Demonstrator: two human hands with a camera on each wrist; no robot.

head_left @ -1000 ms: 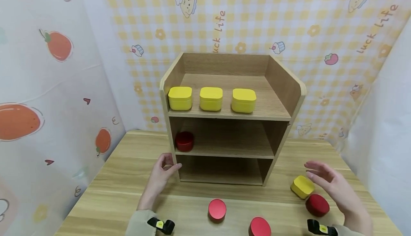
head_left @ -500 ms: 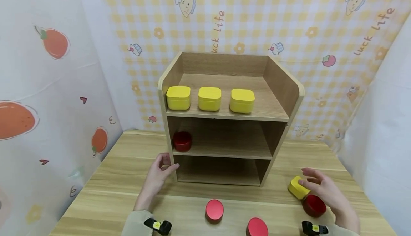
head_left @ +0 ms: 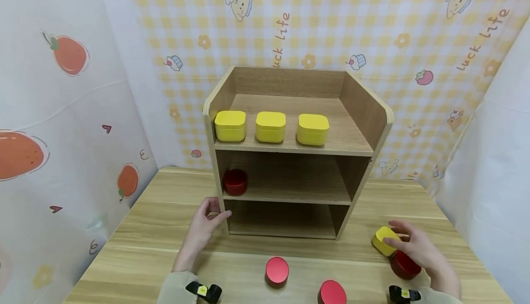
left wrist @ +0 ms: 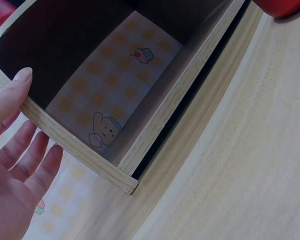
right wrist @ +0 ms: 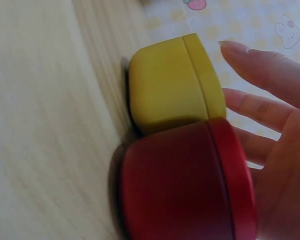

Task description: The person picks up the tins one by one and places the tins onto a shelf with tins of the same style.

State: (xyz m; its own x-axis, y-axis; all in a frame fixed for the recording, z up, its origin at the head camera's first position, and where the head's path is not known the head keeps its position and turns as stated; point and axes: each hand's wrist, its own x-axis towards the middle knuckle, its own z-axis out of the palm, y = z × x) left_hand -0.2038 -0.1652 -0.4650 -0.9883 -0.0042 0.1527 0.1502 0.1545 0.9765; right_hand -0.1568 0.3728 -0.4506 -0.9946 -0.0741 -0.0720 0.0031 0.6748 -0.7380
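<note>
Across the back, a yellow-checked cloth printed with flowers, cupcakes and puppies; down the left, a white cloth with orange-red fruit. Below, a wood-grained table, left, right and far edges in sight. On it, midway between left and right edges, a wooden shelf unit with three levels, front open.

At the unit's left front edge, just above its lower corner, the left hand: thumb on the inner face, fingers on the outer, the left side panel held between them. Toward the table's right edge, beyond the unit's lower right corner, the right hand: thumb and fingers parted and gently bent, nothing gripped, contact with the box below not clear.

Under those fingers, on the table, the lone yellow box. Along the top level's front edge, in a row from the left corner, the left yellow box, middle yellow box and right yellow box. Just beside the lone yellow box, on its near side, a red round box. At the middle level's left end, a dark red box. Before the unit's bottom front edge, two red-lidded boxes, well apart. At each wrist, a black strap.
</note>
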